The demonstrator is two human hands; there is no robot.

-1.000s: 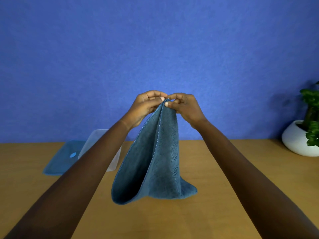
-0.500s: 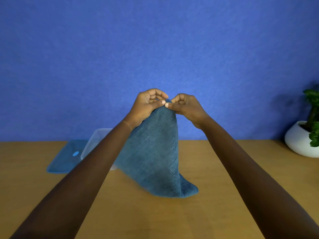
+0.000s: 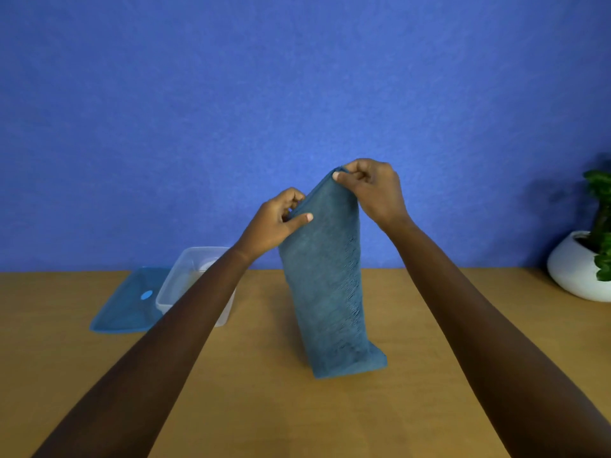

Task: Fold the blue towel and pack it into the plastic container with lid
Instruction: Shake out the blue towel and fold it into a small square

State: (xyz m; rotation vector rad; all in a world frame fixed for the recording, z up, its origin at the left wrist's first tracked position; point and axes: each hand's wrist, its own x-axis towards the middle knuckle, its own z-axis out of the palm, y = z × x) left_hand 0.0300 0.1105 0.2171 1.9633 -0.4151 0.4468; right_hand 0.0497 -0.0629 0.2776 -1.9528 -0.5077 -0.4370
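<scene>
The blue towel hangs folded in a narrow upright strip, its lower end resting on the wooden table. My right hand pinches its top right corner, the higher one. My left hand pinches the top left corner, lower and apart from the right. A clear plastic container stands open on the table at the left, partly hidden behind my left forearm. Its blue lid lies flat beside it, further left.
A white pot with a green plant stands at the table's far right edge. A blue wall rises behind the table.
My hands, pinched together at the towel's top before, have moved apart. The left hand has dropped lower and left. The towel now hangs as a narrower flat strip.
</scene>
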